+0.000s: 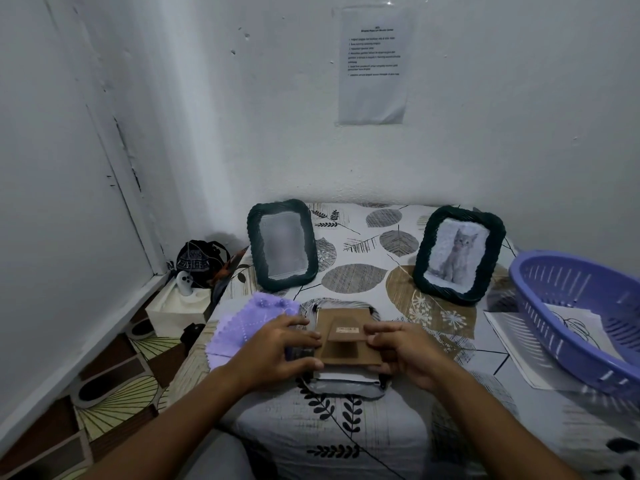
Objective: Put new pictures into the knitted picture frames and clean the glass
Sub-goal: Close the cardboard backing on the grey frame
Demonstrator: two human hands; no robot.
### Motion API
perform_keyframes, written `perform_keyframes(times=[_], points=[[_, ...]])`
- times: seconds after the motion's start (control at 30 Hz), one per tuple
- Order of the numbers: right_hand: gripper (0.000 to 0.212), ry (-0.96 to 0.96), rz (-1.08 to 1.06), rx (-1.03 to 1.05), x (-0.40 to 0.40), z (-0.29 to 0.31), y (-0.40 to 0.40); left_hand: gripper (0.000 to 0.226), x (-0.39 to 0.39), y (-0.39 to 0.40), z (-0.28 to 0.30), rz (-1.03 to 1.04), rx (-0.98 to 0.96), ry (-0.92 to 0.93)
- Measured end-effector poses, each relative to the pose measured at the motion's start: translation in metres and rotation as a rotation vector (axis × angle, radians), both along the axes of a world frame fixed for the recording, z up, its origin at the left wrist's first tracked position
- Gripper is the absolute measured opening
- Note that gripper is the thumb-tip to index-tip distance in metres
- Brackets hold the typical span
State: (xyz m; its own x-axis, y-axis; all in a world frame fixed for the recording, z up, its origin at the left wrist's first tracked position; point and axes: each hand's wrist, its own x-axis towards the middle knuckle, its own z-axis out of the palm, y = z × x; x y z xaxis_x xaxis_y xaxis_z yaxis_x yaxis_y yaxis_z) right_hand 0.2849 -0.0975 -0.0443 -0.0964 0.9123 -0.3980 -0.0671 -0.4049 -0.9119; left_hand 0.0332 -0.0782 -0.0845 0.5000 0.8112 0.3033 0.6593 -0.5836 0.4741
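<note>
While two dark knitted frames stand upright at the back (left frame (282, 241) blank, right frame (458, 254) showing a grey cat), a third frame (346, 382) lies face down in front, both hands gripping its brown backing board (346, 351): left hand (277, 348), right hand (405, 351). A purple cloth (242, 323) sits just left.

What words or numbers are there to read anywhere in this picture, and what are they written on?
White paper sheet taped on the wall: a heading and numbered lines of print, too small and blurred to read.
Small pale label on the brown cardboard frame back under the hands: print too small to read.
Black cap beside the table: pale lettering, too blurred to read.
Nothing else shows any writing.
</note>
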Motion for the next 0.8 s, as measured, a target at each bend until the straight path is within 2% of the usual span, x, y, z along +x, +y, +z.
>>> perform_keyframes(times=[0.1, 0.3, 0.57, 0.8], points=[[0.027, -0.193, -0.002, 0.067, 0.0049, 0.0059, -0.0030, 0.068, 0.0005, -0.0003, 0.0006, -0.010, 0.017, 0.043], [0.037, -0.415, 0.082, 0.111, 0.0111, 0.0076, -0.0083, 0.075, 0.0007, -0.0020, -0.0034, -0.028, 0.061, 0.115], [0.024, -0.534, 0.139, 0.136, 0.0091, 0.0072, -0.0030, 0.079, 0.0024, -0.0044, -0.0056, -0.027, 0.104, 0.174], [0.022, -0.585, 0.148, 0.148, 0.0083, 0.0050, 0.0003, 0.084, 0.0040, -0.0080, -0.0062, -0.013, 0.075, 0.227]])
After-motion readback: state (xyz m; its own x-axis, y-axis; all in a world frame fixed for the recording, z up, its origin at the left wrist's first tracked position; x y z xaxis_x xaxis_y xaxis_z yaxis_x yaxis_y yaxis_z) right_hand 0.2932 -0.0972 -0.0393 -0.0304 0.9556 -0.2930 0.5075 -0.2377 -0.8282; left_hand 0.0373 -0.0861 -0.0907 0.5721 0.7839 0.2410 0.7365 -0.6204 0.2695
